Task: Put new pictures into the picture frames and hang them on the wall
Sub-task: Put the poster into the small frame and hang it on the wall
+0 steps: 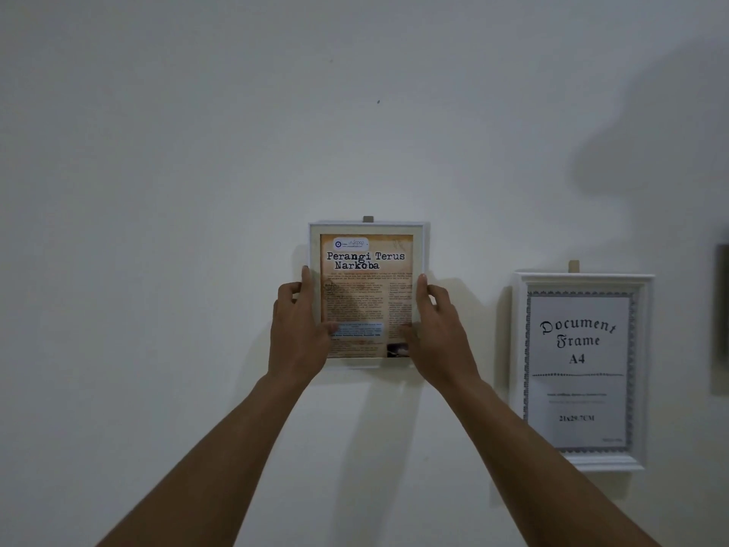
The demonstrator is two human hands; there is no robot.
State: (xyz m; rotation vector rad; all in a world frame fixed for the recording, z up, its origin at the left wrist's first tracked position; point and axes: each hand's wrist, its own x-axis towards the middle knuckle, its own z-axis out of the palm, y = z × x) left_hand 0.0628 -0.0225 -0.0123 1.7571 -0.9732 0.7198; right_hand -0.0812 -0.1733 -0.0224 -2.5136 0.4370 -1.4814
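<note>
**A:** Where is the frame?

**B:** The small white rectangular picture frame (423,250) lies flat against the pale painted wall (157,191), held between both hands. A tan hanger tab (368,219) pokes up above its top edge.

**A:** How do the hands sit?

**B:** Both bare arms reach up and forward. The left hand (298,329) grips the frame's left side, thumb laid low on the front, fingers curled round the edge, the index tip pointing up along it. The right hand (438,329) mirrors it on the frame's right side, thumb on the front, fingers wrapped over the edge.

**A:** What's inside?

**B:** An orange-brown printed poster (367,294) headed "Perangi Terus Narkoba", with a white logo patch above the heading. The columns of small text below are too blurred to read.

**A:** And around the frame?

**B:** Well above it there's a small dark speck (378,101) in the wall, nail or mark, I cannot tell. To the frame's right and a little lower hangs a larger white moulded frame (643,369) with its own tab. Its white insert sheet (578,384) reads "Document Frame A4" and, lower, "21x29.7CM". Farther right still, at the edge of view, is a dark blurred shape (722,309).
</note>
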